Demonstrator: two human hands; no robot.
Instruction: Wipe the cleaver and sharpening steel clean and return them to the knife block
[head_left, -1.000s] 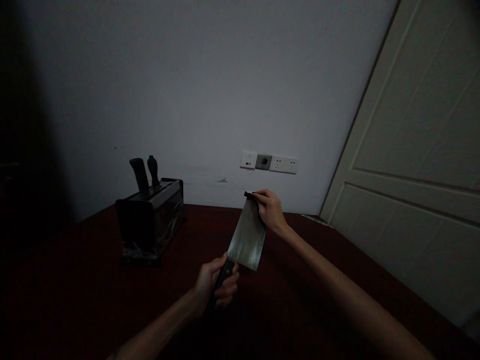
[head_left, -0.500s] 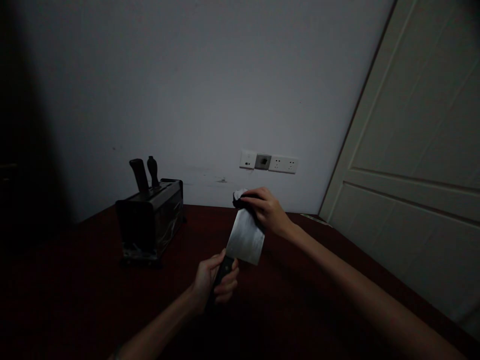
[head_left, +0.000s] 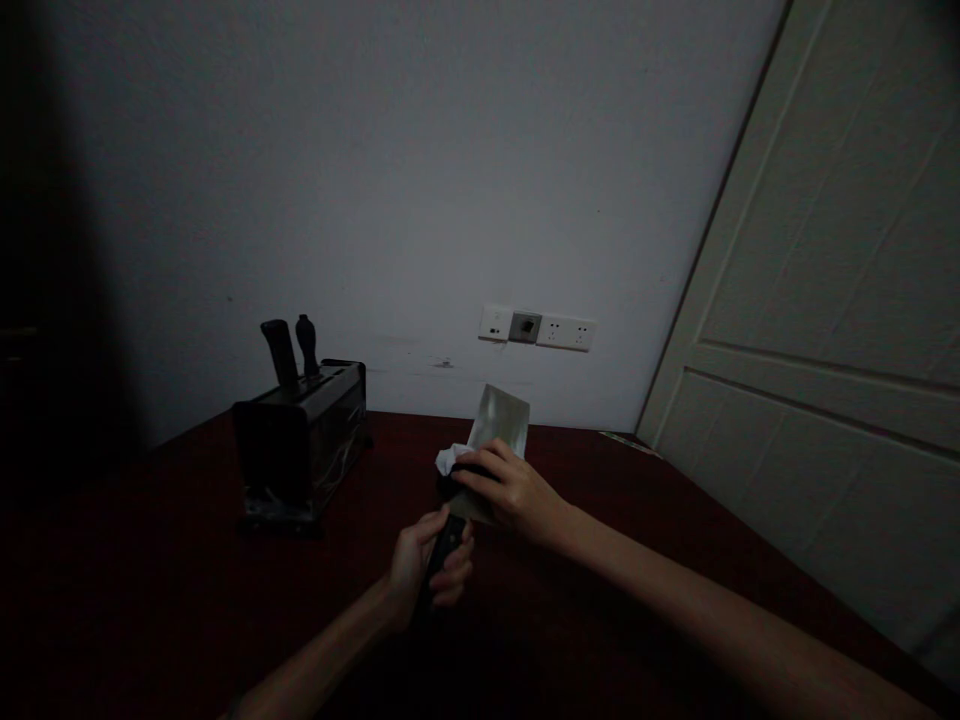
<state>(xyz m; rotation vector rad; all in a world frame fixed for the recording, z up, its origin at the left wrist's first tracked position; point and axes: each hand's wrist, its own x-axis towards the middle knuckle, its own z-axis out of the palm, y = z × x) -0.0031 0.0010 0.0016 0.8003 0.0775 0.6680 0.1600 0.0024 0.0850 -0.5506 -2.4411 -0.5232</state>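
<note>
cloth [head_left: 454,460] drawn down cleaver [head_left: 501,418]

since earlier, the one cloth, pinched in the right hand [head_left: 516,492], has been brought nearer the handle [head_left: 445,547]; one cleaver is gripped by the left hand [head_left: 427,562] above the counter [head_left: 615,510]. two black grips [head_left: 280,352] are held in one rack [head_left: 274,450].

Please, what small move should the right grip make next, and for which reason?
The right grip should probably slide the crumpled cloth along the cleaver blade toward its far end: the cloth now covers part of the blade near the black handle, close to the left grip, while the far end is uncovered.
</note>
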